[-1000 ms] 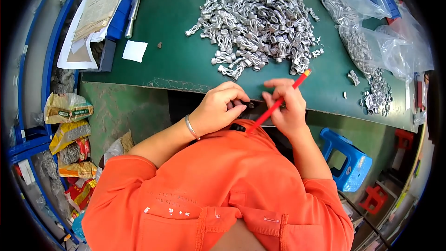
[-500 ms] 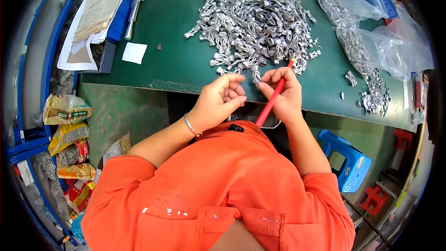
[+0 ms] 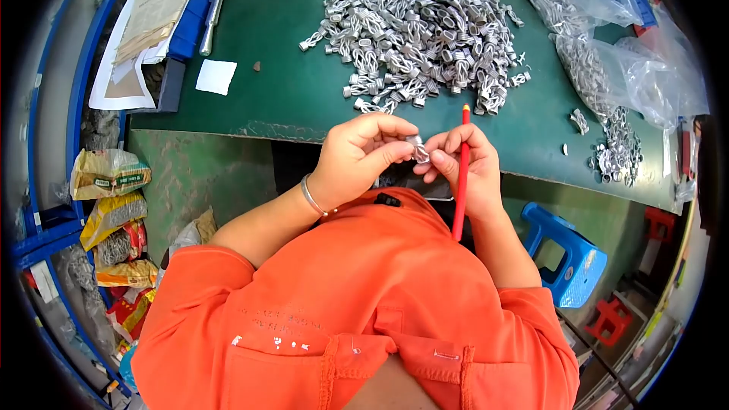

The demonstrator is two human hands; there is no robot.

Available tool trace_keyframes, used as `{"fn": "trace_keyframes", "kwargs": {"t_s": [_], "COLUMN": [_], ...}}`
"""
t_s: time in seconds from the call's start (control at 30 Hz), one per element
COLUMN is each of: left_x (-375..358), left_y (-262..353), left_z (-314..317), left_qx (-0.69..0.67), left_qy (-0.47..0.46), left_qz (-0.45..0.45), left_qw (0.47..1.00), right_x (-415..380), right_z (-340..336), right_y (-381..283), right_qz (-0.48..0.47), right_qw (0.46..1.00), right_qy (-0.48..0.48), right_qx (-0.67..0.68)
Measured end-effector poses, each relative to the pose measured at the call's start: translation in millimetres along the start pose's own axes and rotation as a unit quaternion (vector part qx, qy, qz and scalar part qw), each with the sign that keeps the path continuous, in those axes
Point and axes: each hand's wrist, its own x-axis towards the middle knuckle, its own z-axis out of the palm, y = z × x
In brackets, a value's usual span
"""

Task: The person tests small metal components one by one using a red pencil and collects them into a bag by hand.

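Note:
My left hand [image 3: 358,153] pinches a small silver metal piece [image 3: 419,152] with a ribbed collar and twisted loops, in front of the table's near edge. The fingertips of my right hand [image 3: 472,169] meet the lower end of this piece. That same hand also grips a long red pen-like stick [image 3: 462,182] with a yellowish tip, held nearly upright, tip towards the table. Just beyond both hands, a large heap of similar silver pieces [image 3: 418,30] covers the middle of the green table [image 3: 281,45].
Clear plastic bags [image 3: 645,80] of metal pieces lie at the right, beside a pile of flatter bits [image 3: 616,156]. Papers [image 3: 156,23] and a white slip [image 3: 216,77] are at the left. A blue stool [image 3: 566,254] stands on the floor, right of me.
My left hand has closed on the metal piece, which my right fingers held before. The piece is drawn back from the heap, and the red stick has swung more upright.

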Motion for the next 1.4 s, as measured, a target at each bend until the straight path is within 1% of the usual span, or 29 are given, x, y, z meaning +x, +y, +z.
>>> {"fn": "trace_keyframes", "kwargs": {"t_s": [0.03,0.07,0.13,0.17,0.2,0.23,0.27,0.3,0.33,0.4,0.47,0.53,0.57,0.6,0.67,0.8,0.83,0.93,1.0,1.07,1.13,1.2,1.23,1.27,1.33,1.37,1.4], "left_x": [0.4,0.2,-0.2,0.5,1.1,1.4,0.8,0.0,-0.5,-0.9,-1.9,-4.1,-5.6,-7.2,-10.4,-12.7,-13.0,-13.1,-14.6,-15.3,-14.5,-12.3,-11.5,-10.6,-7.4,-5.0,-2.4], "left_y": [-0.1,0.1,5.2,10.0,12.1,10.4,7.1,2.8,-0.3,-2.9,-2.6,1.8,2.7,2.8,0.2,-2.5,-3.7,-5.0,-2.8,-3.3,-5.6,-7.3,-8.4,-8.6,-8.0,-11.3,-16.3], "left_z": [0.1,0.4,1.7,1.9,2.2,2.5,2.8,3.1,3.1,2.8,2.1,-0.8,-2.6,-5.5,-11.2,-11.2,-10.2,-7.8,-7.9,-11.1,-13.5,-14.2,-14.0,-12.7,-8.5,-6.6,-4.6], "left_qx": [0.068,0.135,0.143,0.195,0.246,0.261,0.260,0.232,0.204,0.188,0.172,0.249,0.263,0.263,0.295,0.301,0.301,0.312,0.310,0.315,0.329,0.317,0.306,0.303,0.273,0.272,0.221], "left_qy": [-0.020,-0.040,-0.044,-0.061,-0.079,-0.072,-0.073,-0.055,-0.036,-0.037,-0.037,-0.074,-0.079,-0.078,-0.082,-0.069,-0.067,-0.069,-0.080,-0.079,-0.068,-0.066,-0.065,-0.065,-0.074,-0.074,-0.062], "left_qz": [0.070,0.139,0.127,0.160,0.191,0.207,0.206,0.193,0.179,0.169,0.159,0.160,0.140,0.142,0.100,0.099,0.100,0.104,0.082,0.086,0.090,0.082,0.075,0.074,0.026,0.025,0.005], "left_qw": [0.995,0.980,0.981,0.966,0.947,0.940,0.941,0.952,0.962,0.967,0.971,0.952,0.951,0.951,0.947,0.946,0.946,0.942,0.944,0.942,0.938,0.943,0.947,0.948,0.959,0.959,0.973], "right_x": [-0.1,0.1,0.4,-0.9,-2.2,-3.7,-4.9,-5.6,-6.9,-10.0,-12.1,-14.8,-12.8,-11.0,-2.0,26.5,35.2,59.0,62.7,58.2,48.2,38.2,32.5,28.5,18.0,14.5,12.1], "right_z": [-1.3,-3.1,-6.2,-5.1,-4.4,-4.0,-4.0,-5.4,-4.7,-2.3,-4.9,-9.9,-10.9,-12.2,-12.8,-8.6,-6.5,-3.3,-2.1,-2.9,-8.3,-10.8,-11.2,-15.4,-9.1,-10.1,-9.4], "right_y": [4.5,9.0,15.8,14.5,13.2,11.9,11.1,10.3,9.2,6.6,6.1,2.8,-2.1,-3.9,-5.9,-0.8,1.5,16.9,18.3,16.4,11.0,7.2,6.1,6.0,-4.0,-6.2,-6.9], "right_qz": [-0.035,-0.033,-0.149,-0.172,-0.171,-0.219,-0.266,-0.297,-0.296,-0.306,-0.316,-0.298,-0.299,-0.280,-0.289,-0.364,-0.366,-0.385,-0.399,-0.407,-0.378,-0.322,-0.265,-0.229,-0.167,-0.145,-0.144], "right_qw": [0.999,0.999,0.988,0.983,0.983,0.967,0.946,0.930,0.930,0.933,0.926,0.919,0.903,0.896,0.862,0.762,0.752,0.695,0.684,0.670,0.702,0.784,0.850,0.889,0.940,0.949,0.949], "right_qy": [-0.007,-0.007,0.011,0.027,0.028,0.036,0.043,0.040,0.040,0.036,0.039,-0.007,-0.029,-0.037,-0.046,0.021,0.035,0.065,0.076,0.090,0.108,0.149,0.173,0.163,0.171,0.161,0.161], "right_qx": [-0.006,-0.005,-0.045,-0.064,-0.064,-0.122,-0.179,-0.213,-0.214,-0.188,-0.202,-0.257,-0.307,-0.343,-0.413,-0.535,-0.547,-0.604,-0.606,-0.614,-0.594,-0.509,-0.422,-0.360,-0.242,-0.229,-0.229]}}
